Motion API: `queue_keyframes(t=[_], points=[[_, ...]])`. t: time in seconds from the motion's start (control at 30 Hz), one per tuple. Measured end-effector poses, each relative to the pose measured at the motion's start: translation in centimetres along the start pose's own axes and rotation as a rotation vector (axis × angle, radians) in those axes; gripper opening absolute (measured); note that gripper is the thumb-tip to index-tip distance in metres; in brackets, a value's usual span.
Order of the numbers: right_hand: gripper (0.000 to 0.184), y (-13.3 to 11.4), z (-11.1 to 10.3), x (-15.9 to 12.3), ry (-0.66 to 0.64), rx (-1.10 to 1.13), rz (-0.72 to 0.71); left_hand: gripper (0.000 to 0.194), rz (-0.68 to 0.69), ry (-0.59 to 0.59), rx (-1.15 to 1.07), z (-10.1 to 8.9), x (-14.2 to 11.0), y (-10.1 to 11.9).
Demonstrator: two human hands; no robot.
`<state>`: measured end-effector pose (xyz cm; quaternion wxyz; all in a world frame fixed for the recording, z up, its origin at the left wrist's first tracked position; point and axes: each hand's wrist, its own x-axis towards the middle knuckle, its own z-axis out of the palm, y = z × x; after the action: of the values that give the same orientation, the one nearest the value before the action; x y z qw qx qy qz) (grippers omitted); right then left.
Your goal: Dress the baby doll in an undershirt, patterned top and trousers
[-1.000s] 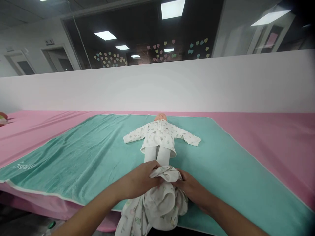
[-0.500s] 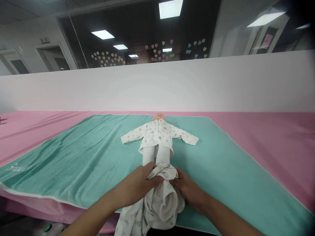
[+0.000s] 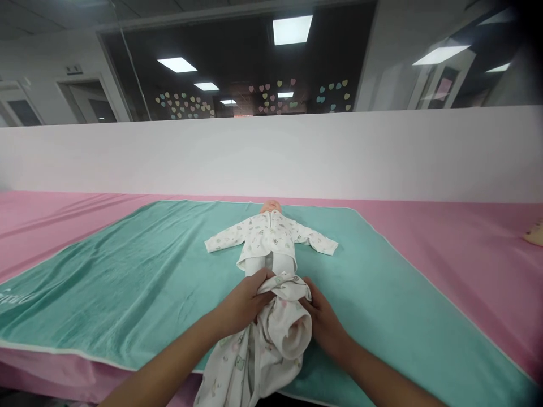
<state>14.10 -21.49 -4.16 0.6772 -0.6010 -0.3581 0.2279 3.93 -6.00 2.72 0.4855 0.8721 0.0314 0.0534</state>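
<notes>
With left hand point(image 3: 244, 305) and right hand point(image 3: 321, 316), in the head view, clamping opposite sides of the gathered edge of a bunched printed garment point(image 3: 280, 339), just below the white legs point(image 3: 283, 264) of a doll point(image 3: 270, 206). Trailing loose from there over the near edge of a teal blanket point(image 3: 382, 282). Lying on that blanket, over a pink cover point(image 3: 449, 249), with sleeves spread. Judged done: dressing the upper body in a printed jacket point(image 3: 274, 234). Judged unfinished: covering the legs, visible between jacket hem and hands. Impossible to tell about feet inside the cloth.
</notes>
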Motion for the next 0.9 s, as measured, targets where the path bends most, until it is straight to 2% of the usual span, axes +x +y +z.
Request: queue_keyframes(t=[0.17,0.27,0.4,0.5,0.6,0.7,0.77,0.83,0.9], points=[[0.046,-0.3,-0.5,1.4,0.043,-0.005,0.116,0.018,0.101,0.107,0.189,-0.7,1.8,-0.9],[0.047,0.1,-0.8,2.6,0.037,0.014,0.109,0.019,0.144,0.178,0.391,-1.5,3.5,-1.7],[0.049,0.5,-1.6,4.8,-0.047,0.127,0.064,0.022,0.144,0.223,0.766,-2.0,5.7,-2.4],[0.053,0.4,-2.7,6.2,-0.174,0.166,0.1,0.024,0.127,0.233,0.821,-2.2,6.9,-2.6],[0.054,0.5,-3.8,6.8,-0.282,0.17,0.17,0.027,0.067,0.153,0.58,-3.0,7.1,-2.5],[0.052,1.0,-4.4,6.8,-0.239,0.184,0.162,0.032,-0.015,-0.06,0.106,-4.4,6.2,-2.2],[0.047,1.3,-4.5,6.7,-0.193,0.181,0.157,0.033,-0.036,-0.153,-0.261,-5.3,5.3,-2.2],[0.043,1.5,-4.6,6.6,-0.186,0.178,0.159,0.03,-0.047,-0.152,-0.548,-6.1,4.5,-2.6],[0.042,1.5,-4.9,6.6,-0.234,0.174,0.173,0.025,-0.053,-0.044,-0.727,-6.9,4.1,-3.4]])
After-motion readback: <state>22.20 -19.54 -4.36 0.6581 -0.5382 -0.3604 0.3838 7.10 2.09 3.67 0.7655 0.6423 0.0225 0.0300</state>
